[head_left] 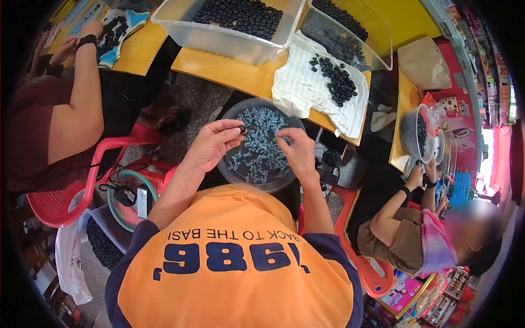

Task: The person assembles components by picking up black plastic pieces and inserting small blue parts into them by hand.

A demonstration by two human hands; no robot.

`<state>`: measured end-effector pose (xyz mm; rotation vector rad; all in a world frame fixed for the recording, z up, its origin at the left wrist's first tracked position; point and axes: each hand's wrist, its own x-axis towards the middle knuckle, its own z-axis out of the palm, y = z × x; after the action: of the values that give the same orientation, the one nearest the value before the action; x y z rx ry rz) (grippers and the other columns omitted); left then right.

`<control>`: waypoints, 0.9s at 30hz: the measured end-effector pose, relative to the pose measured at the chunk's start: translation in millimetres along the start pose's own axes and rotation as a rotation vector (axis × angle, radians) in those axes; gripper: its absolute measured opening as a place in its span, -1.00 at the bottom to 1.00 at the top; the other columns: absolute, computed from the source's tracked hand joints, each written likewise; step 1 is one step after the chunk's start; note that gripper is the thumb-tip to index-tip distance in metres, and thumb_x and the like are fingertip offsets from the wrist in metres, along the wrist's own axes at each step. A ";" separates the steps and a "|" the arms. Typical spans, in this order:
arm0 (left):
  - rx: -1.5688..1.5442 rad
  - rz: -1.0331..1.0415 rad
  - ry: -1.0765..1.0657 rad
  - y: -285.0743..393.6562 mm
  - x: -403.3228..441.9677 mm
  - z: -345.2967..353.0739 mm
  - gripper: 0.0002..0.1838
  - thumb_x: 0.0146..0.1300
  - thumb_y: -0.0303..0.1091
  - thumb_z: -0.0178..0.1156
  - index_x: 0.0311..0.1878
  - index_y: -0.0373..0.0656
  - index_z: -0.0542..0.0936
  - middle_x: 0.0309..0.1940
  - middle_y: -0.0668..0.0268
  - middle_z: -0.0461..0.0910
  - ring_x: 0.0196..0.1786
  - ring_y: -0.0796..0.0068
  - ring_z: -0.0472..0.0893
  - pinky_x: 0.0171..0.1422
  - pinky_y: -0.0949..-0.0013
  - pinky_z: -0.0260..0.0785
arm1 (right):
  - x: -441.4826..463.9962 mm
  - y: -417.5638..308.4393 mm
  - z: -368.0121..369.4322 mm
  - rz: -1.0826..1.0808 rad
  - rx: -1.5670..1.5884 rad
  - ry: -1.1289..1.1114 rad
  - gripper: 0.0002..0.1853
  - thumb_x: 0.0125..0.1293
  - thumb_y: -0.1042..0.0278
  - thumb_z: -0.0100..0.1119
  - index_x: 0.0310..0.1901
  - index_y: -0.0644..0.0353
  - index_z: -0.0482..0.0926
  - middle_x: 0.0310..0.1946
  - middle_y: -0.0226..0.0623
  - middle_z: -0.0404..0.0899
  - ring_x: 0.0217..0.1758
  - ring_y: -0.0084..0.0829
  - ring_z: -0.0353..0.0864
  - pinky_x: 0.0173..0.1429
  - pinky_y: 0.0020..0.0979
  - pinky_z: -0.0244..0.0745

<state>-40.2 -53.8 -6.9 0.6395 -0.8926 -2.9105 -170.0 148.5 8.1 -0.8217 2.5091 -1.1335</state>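
Observation:
A small black ring-shaped part (242,129) sits pinched between the thumb and fingertips of my left hand (216,143). Below and between my hands is a round clear tub (229,174) on my lap, strewn with small blue coil springs (258,143). Over the tub's right side, my right hand (298,154) has its thumb and forefinger pressed together. Whatever those fingertips hold, if anything, is too small to make out.
Clear bins (240,46) of black parts stand on the yellow table (219,68). A white cloth (298,79) there carries loose black parts (336,82). Co-workers sit left and right, on a red chair (65,199) at left. A basin (128,183) stands left, low down.

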 end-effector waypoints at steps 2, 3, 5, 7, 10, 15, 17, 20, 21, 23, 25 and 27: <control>0.007 -0.005 -0.008 -1.0 0.7 1.3 -0.78 0.25 -0.52 0.21 -0.02 -0.26 0.59 -0.21 0.24 0.67 -0.20 0.48 0.66 -0.02 0.43 0.52 | 0.6 -1.5 -2.1 -0.020 -0.004 0.021 -0.90 0.09 0.48 0.27 -0.31 0.19 0.64 -0.33 -0.27 0.63 -0.25 -0.30 0.56 -0.16 -0.37 0.45; 0.013 -0.008 -0.015 -1.3 0.8 1.4 -0.78 0.25 -0.52 0.21 -0.03 -0.25 0.59 -0.21 0.24 0.67 -0.20 0.48 0.66 -0.02 0.43 0.52 | 1.1 -1.3 -2.5 -0.042 -0.007 0.041 -0.89 0.09 0.48 0.27 -0.30 0.20 0.65 -0.35 -0.27 0.63 -0.29 -0.30 0.56 -0.21 -0.39 0.45; 0.008 -0.008 -0.019 -2.4 1.0 0.3 -0.78 0.25 -0.52 0.21 -0.03 -0.25 0.60 -0.21 0.24 0.67 -0.21 0.48 0.66 -0.02 0.43 0.52 | 3.2 7.6 -0.8 -0.115 -0.048 0.068 -0.89 0.09 0.48 0.28 -0.31 0.19 0.65 -0.34 -0.28 0.62 -0.26 -0.30 0.55 -0.18 -0.37 0.44; 0.002 -0.006 -0.022 -2.7 0.9 -0.3 -0.78 0.26 -0.52 0.21 -0.03 -0.25 0.60 -0.22 0.24 0.67 -0.21 0.48 0.66 -0.03 0.43 0.52 | 2.6 10.6 -0.2 -0.190 -0.088 0.093 -0.90 0.08 0.48 0.29 -0.32 0.17 0.66 -0.34 -0.29 0.61 -0.24 -0.29 0.54 -0.15 -0.35 0.43; -0.003 -0.005 0.012 -1.2 0.4 0.8 -0.79 0.24 -0.53 0.23 -0.05 -0.25 0.62 -0.26 0.31 0.66 -0.24 0.53 0.65 -0.07 0.49 0.52 | -0.9 11.0 0.1 -0.320 -0.253 0.106 -0.90 0.05 0.46 0.34 -0.34 0.13 0.67 -0.39 -0.34 0.57 -0.22 -0.30 0.51 -0.10 -0.31 0.37; 0.005 -0.005 0.012 -3.3 1.2 -3.3 -0.79 0.24 -0.53 0.22 -0.04 -0.24 0.62 -0.27 0.32 0.66 -0.24 0.54 0.64 -0.08 0.49 0.51 | -8.8 7.5 3.0 -0.337 -0.298 -0.044 -0.91 0.02 0.42 0.36 -0.39 0.11 0.68 -0.42 -0.40 0.50 -0.22 -0.30 0.47 -0.07 -0.28 0.31; 0.006 -0.006 0.007 -4.1 0.9 -3.8 -0.79 0.24 -0.53 0.23 -0.04 -0.24 0.62 -0.27 0.33 0.66 -0.24 0.54 0.64 -0.08 0.49 0.51 | -10.4 8.1 5.8 -0.335 -0.315 -0.060 -0.91 0.02 0.43 0.36 -0.38 0.11 0.68 -0.42 -0.39 0.50 -0.21 -0.30 0.47 -0.07 -0.28 0.31; 0.007 -0.003 0.001 -4.6 0.3 -5.3 -0.79 0.24 -0.53 0.23 -0.05 -0.24 0.62 -0.27 0.33 0.66 -0.25 0.55 0.64 -0.08 0.50 0.51 | -11.8 4.8 9.2 -0.334 -0.346 -0.089 -0.90 0.02 0.44 0.35 -0.36 0.11 0.68 -0.41 -0.38 0.50 -0.19 -0.30 0.47 -0.06 -0.27 0.31; 0.007 -0.003 0.001 -4.5 0.0 -5.7 -0.79 0.24 -0.53 0.23 -0.05 -0.24 0.62 -0.28 0.34 0.66 -0.25 0.55 0.64 -0.08 0.50 0.51 | -12.1 3.3 10.1 -0.332 -0.361 -0.101 -0.89 0.03 0.44 0.34 -0.35 0.11 0.68 -0.40 -0.37 0.50 -0.18 -0.30 0.47 -0.06 -0.27 0.31; 0.012 -0.002 0.002 -3.8 -0.3 -6.2 -0.79 0.24 -0.53 0.23 -0.05 -0.24 0.62 -0.28 0.33 0.66 -0.25 0.55 0.64 -0.08 0.50 0.51 | -12.0 3.6 12.7 -0.321 -0.371 -0.114 -0.89 0.03 0.44 0.34 -0.35 0.11 0.68 -0.40 -0.37 0.49 -0.17 -0.30 0.47 -0.06 -0.27 0.31; 0.017 0.002 0.004 -3.9 -0.8 -7.5 -0.80 0.24 -0.53 0.22 -0.05 -0.24 0.62 -0.28 0.33 0.66 -0.25 0.55 0.64 -0.08 0.50 0.51 | -12.2 4.8 14.3 -0.312 -0.382 -0.127 -0.89 0.04 0.44 0.33 -0.34 0.10 0.68 -0.39 -0.36 0.49 -0.16 -0.30 0.46 -0.05 -0.27 0.31; 0.009 0.004 -0.016 -4.5 -1.3 -9.3 -0.80 0.24 -0.53 0.22 -0.06 -0.25 0.62 -0.28 0.32 0.66 -0.25 0.55 0.64 -0.08 0.49 0.52 | -12.3 5.5 14.8 -0.298 -0.369 -0.130 -0.90 0.05 0.44 0.31 -0.34 0.11 0.68 -0.40 -0.37 0.48 -0.17 -0.30 0.46 -0.05 -0.26 0.30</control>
<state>-35.0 -54.8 -15.9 0.6145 -0.9080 -2.9139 -155.6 149.8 -5.7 -1.3558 2.5796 -0.6684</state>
